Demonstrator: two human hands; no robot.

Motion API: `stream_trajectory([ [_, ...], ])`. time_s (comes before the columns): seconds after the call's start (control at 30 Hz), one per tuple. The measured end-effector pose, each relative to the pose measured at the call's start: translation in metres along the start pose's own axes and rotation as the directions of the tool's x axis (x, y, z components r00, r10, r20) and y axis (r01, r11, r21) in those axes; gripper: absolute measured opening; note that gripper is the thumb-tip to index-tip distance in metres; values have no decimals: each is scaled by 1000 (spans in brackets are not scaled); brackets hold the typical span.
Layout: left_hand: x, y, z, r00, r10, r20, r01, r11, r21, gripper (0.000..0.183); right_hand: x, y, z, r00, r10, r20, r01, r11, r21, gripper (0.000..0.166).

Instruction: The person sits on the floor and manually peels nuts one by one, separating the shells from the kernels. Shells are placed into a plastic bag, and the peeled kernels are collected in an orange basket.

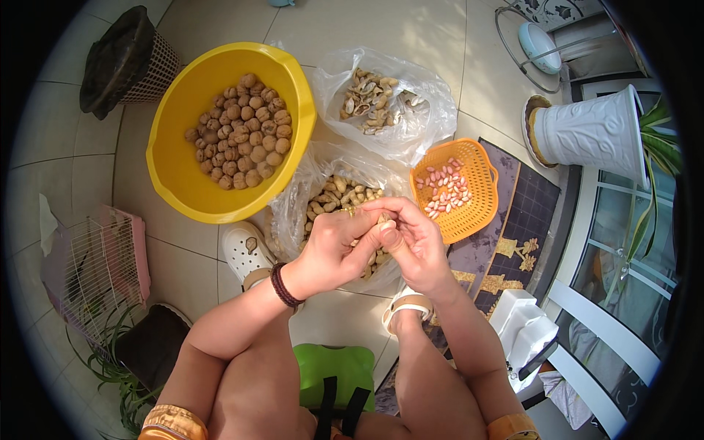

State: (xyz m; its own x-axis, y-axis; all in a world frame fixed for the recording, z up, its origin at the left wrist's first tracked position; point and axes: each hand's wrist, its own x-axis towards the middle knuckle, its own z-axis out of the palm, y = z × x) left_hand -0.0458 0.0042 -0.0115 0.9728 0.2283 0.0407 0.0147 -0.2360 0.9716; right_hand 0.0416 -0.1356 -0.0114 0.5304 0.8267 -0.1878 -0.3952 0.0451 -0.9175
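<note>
My left hand (335, 245) and my right hand (415, 242) meet above a clear plastic bag of unshelled peanuts (330, 201). Between their thumbs and fingertips they hold a peanut (384, 218), partly hidden by the fingers. Beyond it lies another clear plastic bag (404, 135) holding empty peanut shells (368, 99). At the right, an orange perforated basket (476, 220) contains shelled pink peanut kernels (446, 184). A large yellow basin (176, 176) with many walnuts (242, 132) stands at the upper left.
A lidded mesh bin (148, 69) stands upper left, and a wire pet cage (104, 269) is at the left. On the right are a white flowerpot (591, 135), a patterned mat (509, 220) and white foam blocks (520, 324). A green stool (335, 368) shows between the legs.
</note>
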Motion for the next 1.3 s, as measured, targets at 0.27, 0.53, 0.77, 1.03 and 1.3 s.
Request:
stream_trajectory([
  [0.27, 9, 1, -1, 919, -330, 214, 388, 672, -631, 22, 3, -5, -5, 997, -72, -4, 69, 971, -230, 48],
  [0.53, 1, -3, 5, 991, -120, -56, 115, 991, -75, 12, 1, 1, 11, 996, -24, -87, 16, 996, -83, 38],
  [0.77, 1, 3, 6, 987, -138, -81, 137, 990, -16, 10, -2, 4, 15, 987, -89, -134, 74, 991, -115, 33],
  [1.03, -1, -9, 10, 951, -309, 1, 281, 863, -421, 18, 4, -10, 12, 991, 51, -122, -39, 995, 93, 31],
  [1.3, 3, -6, 9, 915, -383, 127, 365, 653, -664, 30, 10, -1, 5, 991, -37, -128, 38, 999, 5, 31],
])
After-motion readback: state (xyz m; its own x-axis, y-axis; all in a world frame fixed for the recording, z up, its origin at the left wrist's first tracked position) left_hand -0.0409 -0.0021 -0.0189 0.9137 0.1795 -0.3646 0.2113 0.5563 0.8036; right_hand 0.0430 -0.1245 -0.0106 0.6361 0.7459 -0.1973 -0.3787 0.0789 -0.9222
